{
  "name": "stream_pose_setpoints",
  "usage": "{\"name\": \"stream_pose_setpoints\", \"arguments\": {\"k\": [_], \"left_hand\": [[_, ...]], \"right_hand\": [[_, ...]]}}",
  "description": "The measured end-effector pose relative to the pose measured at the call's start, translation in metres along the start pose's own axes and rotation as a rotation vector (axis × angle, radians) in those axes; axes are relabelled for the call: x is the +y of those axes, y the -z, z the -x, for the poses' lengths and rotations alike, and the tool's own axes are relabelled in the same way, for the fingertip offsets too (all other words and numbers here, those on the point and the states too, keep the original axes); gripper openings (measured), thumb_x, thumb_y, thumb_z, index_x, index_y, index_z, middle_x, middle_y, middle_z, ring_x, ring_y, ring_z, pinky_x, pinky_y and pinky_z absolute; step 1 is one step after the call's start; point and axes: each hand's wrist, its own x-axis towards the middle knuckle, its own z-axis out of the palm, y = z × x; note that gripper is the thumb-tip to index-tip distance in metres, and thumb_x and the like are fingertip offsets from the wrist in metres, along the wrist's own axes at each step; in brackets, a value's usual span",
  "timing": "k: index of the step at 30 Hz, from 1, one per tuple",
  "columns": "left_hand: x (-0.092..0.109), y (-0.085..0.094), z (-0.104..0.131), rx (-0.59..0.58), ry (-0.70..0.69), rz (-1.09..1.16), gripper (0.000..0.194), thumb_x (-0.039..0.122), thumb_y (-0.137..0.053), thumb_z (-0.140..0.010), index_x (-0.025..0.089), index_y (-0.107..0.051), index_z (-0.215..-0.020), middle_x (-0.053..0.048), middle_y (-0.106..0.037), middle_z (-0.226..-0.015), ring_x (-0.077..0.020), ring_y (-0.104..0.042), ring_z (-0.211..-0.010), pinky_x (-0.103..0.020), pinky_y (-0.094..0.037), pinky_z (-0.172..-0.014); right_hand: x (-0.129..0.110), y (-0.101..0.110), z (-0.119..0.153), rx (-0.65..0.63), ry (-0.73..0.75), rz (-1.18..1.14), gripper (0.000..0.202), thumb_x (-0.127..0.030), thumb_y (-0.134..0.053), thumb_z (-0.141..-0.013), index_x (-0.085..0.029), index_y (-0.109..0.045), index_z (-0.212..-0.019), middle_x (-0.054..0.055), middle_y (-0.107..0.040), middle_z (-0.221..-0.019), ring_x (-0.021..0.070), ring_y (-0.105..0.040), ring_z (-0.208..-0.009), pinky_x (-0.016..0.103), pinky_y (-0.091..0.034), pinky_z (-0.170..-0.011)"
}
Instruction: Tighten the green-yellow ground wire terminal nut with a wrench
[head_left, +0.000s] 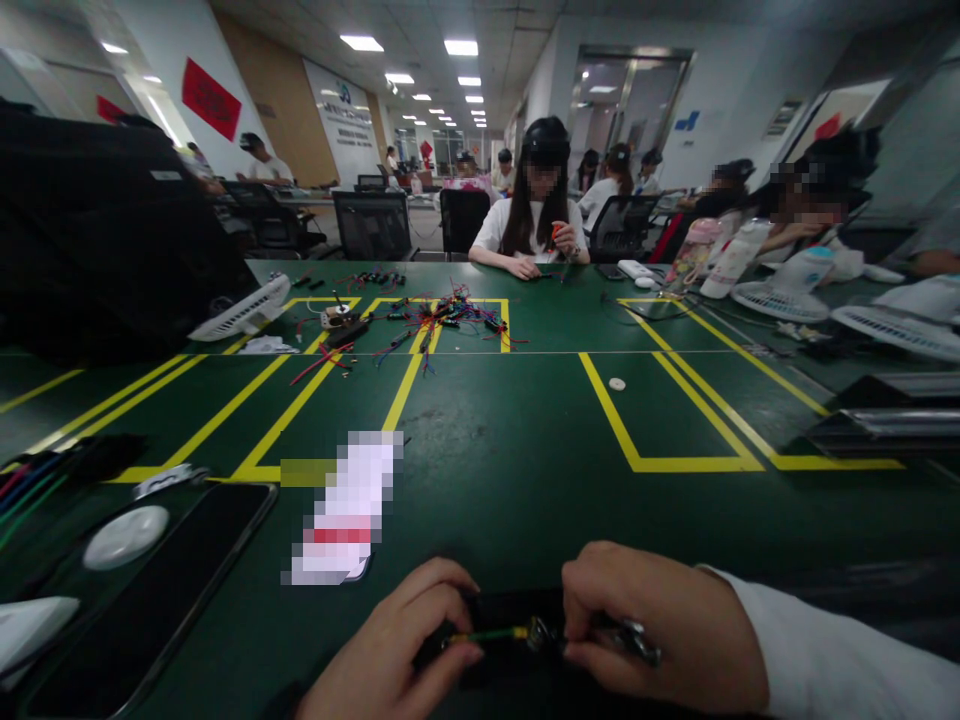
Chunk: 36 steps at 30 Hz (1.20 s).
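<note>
At the near edge of the green table, my left hand [409,640] pinches one end of a thin green and yellow strip [491,634], which looks like a narrow circuit board. A small round shiny part [537,632] sits at the strip's other end, close to my right fingertips. My right hand [652,610] is closed, thumb against forefinger, on something dark that I cannot make out. A silver metal piece [639,640] sticks out below its palm; its kind is unclear. Dark material behind the strip blends into shadow.
Small boards with red and blue wires [450,312] lie in a heap farther back. A black phone [157,600], a blurred-out pale item [349,510] and a white round case [126,537] lie left. A person [536,215] sits opposite. Bottles [739,258] and fans [787,290] stand right.
</note>
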Motion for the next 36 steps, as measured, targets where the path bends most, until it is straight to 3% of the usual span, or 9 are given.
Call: {"name": "stream_pose_setpoints", "arguments": {"k": [9,14,18,22,28,36], "left_hand": [[-0.003,0.000,-0.003,-0.003,-0.008,0.058,0.006,0.017,-0.053,-0.090,0.021,-0.053,-0.086,-0.001,-0.052,-0.109,-0.0156,-0.053,-0.102,-0.025,-0.043,-0.086],[-0.004,-0.001,0.000,0.006,0.000,0.058,0.006,0.016,-0.054,-0.089,0.022,-0.053,-0.089,-0.001,-0.052,-0.112,-0.0159,-0.052,-0.104,-0.025,-0.042,-0.088],[-0.004,-0.001,-0.001,0.002,0.002,0.062,0.004,0.017,-0.055,-0.089,0.022,-0.054,-0.089,-0.001,-0.052,-0.112,-0.0158,-0.053,-0.104,-0.025,-0.042,-0.088],[-0.004,-0.001,-0.001,0.011,0.001,0.063,0.003,0.018,-0.053,-0.089,0.021,-0.054,-0.088,-0.001,-0.052,-0.111,-0.0157,-0.053,-0.102,-0.025,-0.043,-0.086],[-0.005,-0.001,0.000,0.010,-0.007,0.054,0.004,0.018,-0.053,-0.089,0.022,-0.054,-0.089,-0.002,-0.052,-0.110,-0.0157,-0.053,-0.102,-0.025,-0.043,-0.086],[-0.002,0.000,0.000,0.029,-0.011,0.030,0.012,0.013,-0.057,-0.083,0.022,-0.054,-0.090,-0.002,-0.052,-0.113,-0.0173,-0.053,-0.105,-0.026,-0.043,-0.089]], "right_hand": [[-0.001,-0.003,-0.001,0.003,0.087,0.017,0.015,-0.012,-0.065,-0.070,-0.018,-0.060,-0.083,0.002,-0.067,-0.079,0.0167,-0.059,-0.075,0.026,-0.043,-0.072],[-0.003,-0.003,0.012,0.090,-0.074,-0.022,0.011,-0.016,-0.064,-0.079,-0.019,-0.055,-0.084,0.001,-0.063,-0.081,0.0155,-0.058,-0.071,0.024,-0.044,-0.063],[-0.004,-0.010,0.026,0.188,-0.243,-0.115,0.013,-0.016,-0.064,-0.079,-0.022,-0.053,-0.084,-0.001,-0.060,-0.083,0.0167,-0.057,-0.074,0.027,-0.046,-0.066],[0.002,-0.024,0.028,0.218,-0.194,-0.091,0.014,-0.013,-0.064,-0.075,-0.021,-0.054,-0.080,0.002,-0.059,-0.085,0.0183,-0.057,-0.074,0.029,-0.045,-0.064],[0.007,-0.033,0.018,0.196,-0.110,-0.084,0.018,-0.008,-0.065,-0.070,-0.019,-0.055,-0.080,0.005,-0.060,-0.081,0.0194,-0.057,-0.073,0.027,-0.046,-0.061],[0.000,-0.017,0.013,0.102,-0.146,-0.079,0.013,-0.011,-0.063,-0.075,-0.019,-0.057,-0.084,0.004,-0.060,-0.086,0.0180,-0.057,-0.075,0.027,-0.045,-0.065]]}}
